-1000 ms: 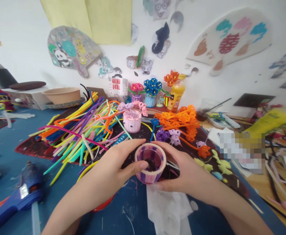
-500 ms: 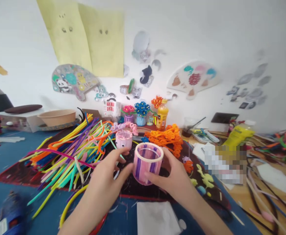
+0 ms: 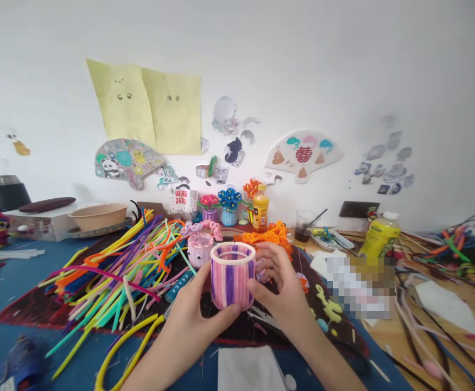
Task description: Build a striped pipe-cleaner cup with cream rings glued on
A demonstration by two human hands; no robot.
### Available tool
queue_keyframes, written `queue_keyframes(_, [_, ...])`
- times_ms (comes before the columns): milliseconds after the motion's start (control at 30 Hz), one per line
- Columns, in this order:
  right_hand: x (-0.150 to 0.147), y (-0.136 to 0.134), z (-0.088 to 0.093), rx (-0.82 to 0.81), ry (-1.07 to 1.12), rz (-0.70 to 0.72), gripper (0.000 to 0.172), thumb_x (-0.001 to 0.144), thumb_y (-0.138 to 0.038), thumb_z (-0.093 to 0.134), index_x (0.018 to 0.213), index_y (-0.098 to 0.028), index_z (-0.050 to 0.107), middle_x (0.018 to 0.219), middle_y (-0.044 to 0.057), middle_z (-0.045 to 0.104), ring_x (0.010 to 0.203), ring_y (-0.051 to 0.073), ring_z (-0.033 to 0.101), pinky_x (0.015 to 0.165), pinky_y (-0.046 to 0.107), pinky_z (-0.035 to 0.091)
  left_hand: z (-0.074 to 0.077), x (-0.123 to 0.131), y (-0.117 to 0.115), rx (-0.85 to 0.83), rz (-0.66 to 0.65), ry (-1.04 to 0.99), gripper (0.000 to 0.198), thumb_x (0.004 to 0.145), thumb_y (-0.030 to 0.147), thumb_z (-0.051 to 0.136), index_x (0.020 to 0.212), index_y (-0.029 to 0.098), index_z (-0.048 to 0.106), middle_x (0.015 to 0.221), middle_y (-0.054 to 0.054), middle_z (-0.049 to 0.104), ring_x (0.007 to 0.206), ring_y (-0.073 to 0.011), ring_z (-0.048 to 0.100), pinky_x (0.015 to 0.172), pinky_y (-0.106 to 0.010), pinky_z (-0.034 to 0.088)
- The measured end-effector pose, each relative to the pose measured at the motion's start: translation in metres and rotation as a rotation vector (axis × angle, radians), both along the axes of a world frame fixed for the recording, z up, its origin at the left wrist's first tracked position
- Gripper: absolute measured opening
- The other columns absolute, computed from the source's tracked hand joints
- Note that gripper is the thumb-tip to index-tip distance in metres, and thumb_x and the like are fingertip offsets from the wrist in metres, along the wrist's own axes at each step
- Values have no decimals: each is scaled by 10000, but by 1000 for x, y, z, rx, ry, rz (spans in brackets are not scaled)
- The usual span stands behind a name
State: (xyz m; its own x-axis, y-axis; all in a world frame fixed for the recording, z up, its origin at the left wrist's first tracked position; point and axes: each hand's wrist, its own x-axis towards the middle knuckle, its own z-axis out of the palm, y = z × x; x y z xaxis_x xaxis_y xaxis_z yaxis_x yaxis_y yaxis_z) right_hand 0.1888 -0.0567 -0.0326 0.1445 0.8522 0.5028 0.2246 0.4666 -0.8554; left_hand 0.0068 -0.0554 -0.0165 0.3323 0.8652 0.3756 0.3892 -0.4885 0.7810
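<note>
A small round pot (image 3: pixel 232 279) covered in pink, purple and lilac pipe-cleaner stripes, with a pale cream rim, is held upright above the dark mat. My left hand (image 3: pixel 198 320) is closed on its left side, the thumb across the lower front and the fingers partly hidden behind. At the right side, my right hand (image 3: pixel 278 288) has its fingers apart and bent, the thumb at the pot's edge. Just behind stands a smaller pink pot (image 3: pixel 200 250) with dark eyes. Left of my hands lies a big heap of coloured pipe cleaners (image 3: pixel 127 271).
Orange pipe-cleaner pieces (image 3: pixel 265 234) lie behind the pot. An orange drink bottle (image 3: pixel 260 209) and pipe-cleaner flowers (image 3: pixel 229 199) stand by the wall. A white sheet (image 3: pixel 249 369) lies in front, a blue glue gun (image 3: pixel 23 361) lower left, a yellow bottle (image 3: pixel 379 238) right.
My left hand has closed on the striped pot, while my right hand's fingers have loosened from it. The pot has turned and shows different stripes. The view has tilted upward.
</note>
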Motion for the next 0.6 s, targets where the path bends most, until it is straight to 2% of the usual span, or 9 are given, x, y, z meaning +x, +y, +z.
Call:
queue_keyframes(67, [7, -3, 6, 119, -66, -42, 568, 810, -467, 703, 1291, -252, 489, 1195, 96, 622, 1014, 243, 614, 873, 385, 515, -1, -3, 0, 1, 9, 2, 552, 821, 389, 669, 1326, 250, 494, 1315, -93, 637, 1170, -269, 618, 1003, -448, 502])
queue_keyframes(133, [11, -8, 13, 231, -174, -58, 402, 865, -405, 663, 1237, -283, 570, 1255, 75, 617, 1147, 258, 577, 987, 414, 470, -2, -4, 1, -1, 7, 34, 568, 816, 392, 675, 1333, 242, 492, 1331, -105, 624, 1191, -278, 603, 1029, -471, 477])
queue_keyframes(200, [13, -13, 18, 314, -270, -63, 316, 898, -341, 633, 1211, -298, 620, 1271, 60, 630, 1211, 259, 559, 1033, 416, 454, -4, -4, 1, -1, 1, 65, 587, 805, 397, 685, 1336, 236, 494, 1341, -112, 615, 1203, -289, 592, 1042, -484, 460])
queue_keyframes(433, [10, -18, 21, 471, -317, -76, 234, 910, -159, 601, 1078, -280, 708, 1094, 47, 726, 1036, 215, 671, 950, 351, 530, -4, -2, 0, -30, -34, 33, 610, 806, 370, 680, 1360, 235, 463, 1346, -107, 606, 1204, -278, 586, 1036, -464, 464])
queue_keyframes(600, [10, -18, 20, 446, -314, -80, 201, 911, -172, 595, 1045, -267, 710, 1063, 59, 729, 1006, 234, 679, 918, 380, 545, -5, -5, -1, -22, -31, 40, 607, 812, 386, 680, 1358, 238, 462, 1351, -105, 602, 1201, -280, 583, 1036, -467, 460])
